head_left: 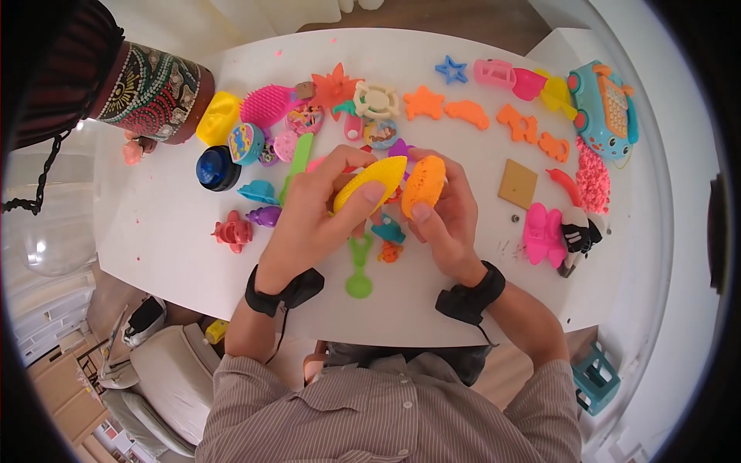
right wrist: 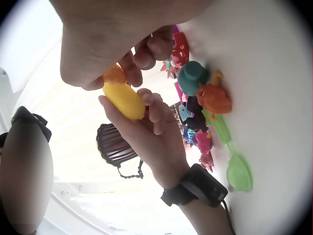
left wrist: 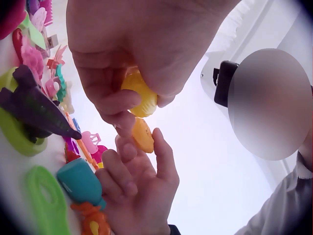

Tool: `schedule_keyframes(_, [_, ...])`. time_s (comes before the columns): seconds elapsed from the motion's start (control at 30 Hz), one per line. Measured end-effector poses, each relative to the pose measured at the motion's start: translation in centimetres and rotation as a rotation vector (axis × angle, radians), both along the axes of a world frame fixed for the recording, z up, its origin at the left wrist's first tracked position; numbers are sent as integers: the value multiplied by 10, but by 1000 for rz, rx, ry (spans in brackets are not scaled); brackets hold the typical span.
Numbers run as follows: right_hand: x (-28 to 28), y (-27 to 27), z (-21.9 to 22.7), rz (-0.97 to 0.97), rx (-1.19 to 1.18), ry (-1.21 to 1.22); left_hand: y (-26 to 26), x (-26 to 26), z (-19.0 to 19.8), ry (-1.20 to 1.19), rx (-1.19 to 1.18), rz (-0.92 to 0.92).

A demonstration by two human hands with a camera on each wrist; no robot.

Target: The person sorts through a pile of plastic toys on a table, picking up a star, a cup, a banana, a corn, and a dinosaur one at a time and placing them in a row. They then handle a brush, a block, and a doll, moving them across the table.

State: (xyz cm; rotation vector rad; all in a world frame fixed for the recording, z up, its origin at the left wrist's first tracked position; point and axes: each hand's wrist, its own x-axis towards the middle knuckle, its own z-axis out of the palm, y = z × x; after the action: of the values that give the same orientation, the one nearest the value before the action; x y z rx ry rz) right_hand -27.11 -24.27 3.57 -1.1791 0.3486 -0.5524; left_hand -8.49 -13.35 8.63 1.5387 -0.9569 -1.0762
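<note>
Above the middle of the white table, my left hand (head_left: 312, 224) grips a yellow pointed-oval mold (head_left: 372, 184) with a ridged edge, thumb across its near side. Right beside it, my right hand (head_left: 457, 220) pinches an oval orange lump (head_left: 423, 189) that looks like modelling dough, pitted on its surface. In the right wrist view, the yellow mold (right wrist: 124, 100) and the orange lump (right wrist: 115, 74) meet end to end. Below the hands lie a teal toy piece (head_left: 388, 228), a small orange figure (head_left: 390, 252) and a light green scoop (head_left: 360, 282).
Orange dough shapes (head_left: 467, 113) and a blue star cutter (head_left: 451, 69) lie at the back right. A toy phone (head_left: 602, 112) stands beyond pink crumbs (head_left: 593, 181). Toward the left are a pink brush (head_left: 266, 106), a dark blue jar (head_left: 218, 168) and a patterned drum (head_left: 158, 92).
</note>
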Motion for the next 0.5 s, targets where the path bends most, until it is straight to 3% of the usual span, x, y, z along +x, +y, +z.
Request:
schedule_keyframes(0.27, [2, -2, 1, 3, 87, -4, -1, -7, 7, 269, 23, -14])
schedule_keyframes(0.37, [1, -2, 4, 14, 84, 12, 0, -6, 6, 248, -17, -65])
schedule_keyframes(0.5, [5, 2, 6, -64, 60, 50, 0, -4, 6, 420, 12, -174])
